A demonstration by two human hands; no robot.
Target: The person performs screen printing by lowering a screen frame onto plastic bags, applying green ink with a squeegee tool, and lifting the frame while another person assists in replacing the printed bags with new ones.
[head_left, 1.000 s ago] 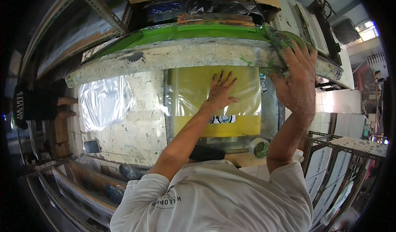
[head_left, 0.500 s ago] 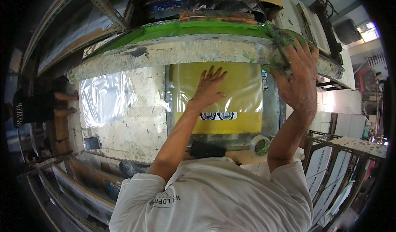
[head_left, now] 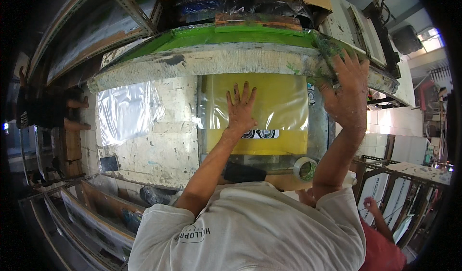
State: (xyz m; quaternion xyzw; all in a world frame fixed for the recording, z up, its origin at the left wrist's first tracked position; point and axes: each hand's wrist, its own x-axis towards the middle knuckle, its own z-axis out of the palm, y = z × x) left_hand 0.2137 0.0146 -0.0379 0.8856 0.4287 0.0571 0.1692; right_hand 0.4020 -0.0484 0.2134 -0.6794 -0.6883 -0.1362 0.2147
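Observation:
My left hand (head_left: pixel 240 112) lies flat with its fingers spread on a clear plastic sheet (head_left: pixel 279 107). Beneath that sheet is a yellow sheet (head_left: pixel 226 143), whose near part shows bare. A strip with black round prints (head_left: pixel 266 134) lies near its lower edge, partly hidden by my left wrist. A paint-stained screen printing frame (head_left: pixel 192 61) is tilted up along the far side, with green ink (head_left: pixel 168 37) on it. My right hand (head_left: pixel 347 93) grips the frame's right end, thumb toward me and fingers over the top.
A stack of clear plastic sheets (head_left: pixel 127 112) lies on the left of the table, with a dark flat pad (head_left: pixel 109 163) below it. A tape roll (head_left: pixel 304 168) and a black object (head_left: pixel 244 172) sit by my waist. Two people stand nearby, one in red (head_left: pixel 380 247) behind me.
My left hand has turned more upright on the plastic sheet, fingers pointing away from me. My right hand stays on the frame. A person in red has come into view at the lower right.

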